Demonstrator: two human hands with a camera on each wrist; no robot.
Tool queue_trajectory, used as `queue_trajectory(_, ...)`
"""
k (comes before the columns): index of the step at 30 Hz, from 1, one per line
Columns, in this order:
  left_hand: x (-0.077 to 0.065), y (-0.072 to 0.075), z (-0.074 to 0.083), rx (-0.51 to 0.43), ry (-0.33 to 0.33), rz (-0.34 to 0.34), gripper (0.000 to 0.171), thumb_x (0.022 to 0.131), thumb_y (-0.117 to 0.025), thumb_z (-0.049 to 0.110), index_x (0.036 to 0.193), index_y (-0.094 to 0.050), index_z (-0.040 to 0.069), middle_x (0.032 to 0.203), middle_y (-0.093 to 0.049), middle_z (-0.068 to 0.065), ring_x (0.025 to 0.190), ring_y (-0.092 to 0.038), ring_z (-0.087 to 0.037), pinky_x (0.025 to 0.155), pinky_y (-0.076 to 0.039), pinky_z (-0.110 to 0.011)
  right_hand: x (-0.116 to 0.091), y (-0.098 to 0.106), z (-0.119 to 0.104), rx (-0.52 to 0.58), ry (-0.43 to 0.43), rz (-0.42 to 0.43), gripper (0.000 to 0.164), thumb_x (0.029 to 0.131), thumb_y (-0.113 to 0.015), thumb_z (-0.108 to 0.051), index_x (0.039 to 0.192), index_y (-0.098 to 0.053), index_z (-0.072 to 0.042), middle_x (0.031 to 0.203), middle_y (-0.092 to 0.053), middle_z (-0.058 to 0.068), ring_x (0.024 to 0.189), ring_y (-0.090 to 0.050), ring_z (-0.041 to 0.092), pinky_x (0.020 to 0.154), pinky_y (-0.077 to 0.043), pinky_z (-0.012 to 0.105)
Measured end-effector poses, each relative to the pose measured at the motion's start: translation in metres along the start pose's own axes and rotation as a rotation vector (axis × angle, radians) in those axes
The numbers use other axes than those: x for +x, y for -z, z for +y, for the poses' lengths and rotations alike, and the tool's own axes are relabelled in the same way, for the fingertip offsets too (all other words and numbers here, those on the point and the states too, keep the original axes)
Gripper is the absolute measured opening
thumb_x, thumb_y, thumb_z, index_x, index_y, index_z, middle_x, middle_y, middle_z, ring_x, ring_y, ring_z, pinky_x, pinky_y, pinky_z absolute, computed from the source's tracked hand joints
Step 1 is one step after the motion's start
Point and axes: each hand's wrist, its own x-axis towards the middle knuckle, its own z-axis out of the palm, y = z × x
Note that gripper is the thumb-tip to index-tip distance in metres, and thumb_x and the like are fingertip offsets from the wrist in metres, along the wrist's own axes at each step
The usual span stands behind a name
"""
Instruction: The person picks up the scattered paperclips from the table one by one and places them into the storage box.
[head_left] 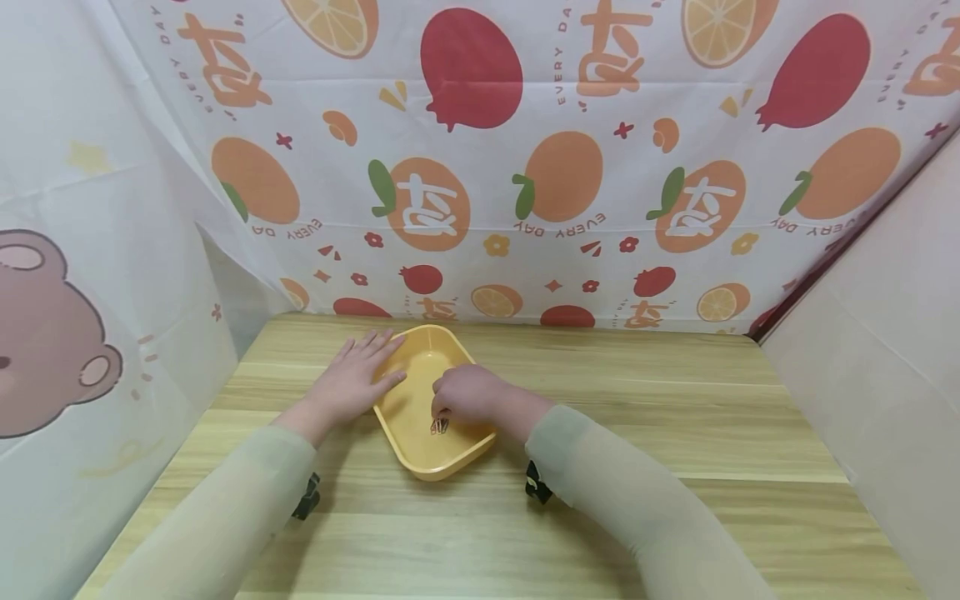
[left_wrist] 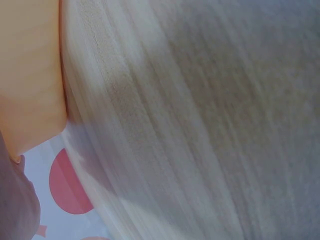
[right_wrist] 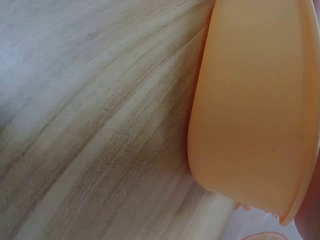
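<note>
Can see little metallic bits (head_left: pixel 438 427) in a yellow tray (head_left: pixel 407 408) on the tabletop (head_left: pixel 420 542), just under a curled right hand (head_left: pixel 471 395), can't tell if pinching any. Slightly further, see a straight-fingered left hand (head_left: pixel 352 382) on the rim.

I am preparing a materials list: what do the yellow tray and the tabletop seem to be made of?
Yellow tray: probably plastic, smooth, lightly glossy; even colour, rounded corners. Tabletop: wood or printed laminate, satin-looking; streaky grain fits either.
</note>
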Motion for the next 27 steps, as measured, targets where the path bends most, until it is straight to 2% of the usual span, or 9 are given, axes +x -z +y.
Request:
queue_trajectory(13,0.000,0.002,0.004,0.004,0.000,0.005,0.068,0.101,-0.047,0.050,0.159,-0.026,0.021,0.163,-0.023,-0.013,0.150,-0.014,-0.039,0.120,-0.004,-0.059,-0.008,0.001,0.005,0.044,-0.018,0.068,0.022,0.095,-0.069,-0.029,0.115,-0.076,-0.030,0.098,-0.066,-0.012,0.093,-0.061,0.008,0.085,-0.050,0.022)
queue_trajectory(21,-0.001,0.002,0.004,0.000,0.007,-0.002,0.070,0.101,-0.043,0.056,0.159,-0.025,0.022,0.164,-0.020,-0.012,0.150,-0.012,-0.038,0.120,-0.002,-0.058,-0.020,0.013,0.010,0.064,-0.029,0.129,0.024,0.095,-0.069,-0.028,0.118,-0.075,-0.029,0.098,-0.066,-0.010,0.088,-0.061,0.007,0.075,-0.051,0.023)
queue_trajectory(27,-0.002,0.003,0.006,-0.010,0.009,0.007,0.070,0.101,-0.043,0.056,0.159,-0.026,0.021,0.164,-0.019,-0.011,0.150,-0.011,-0.038,0.120,-0.003,-0.059,-0.036,0.021,0.017,0.150,-0.064,0.200,0.024,0.096,-0.068,-0.025,0.119,-0.075,-0.025,0.097,-0.065,-0.007,0.087,-0.058,0.008,0.076,-0.049,0.022)
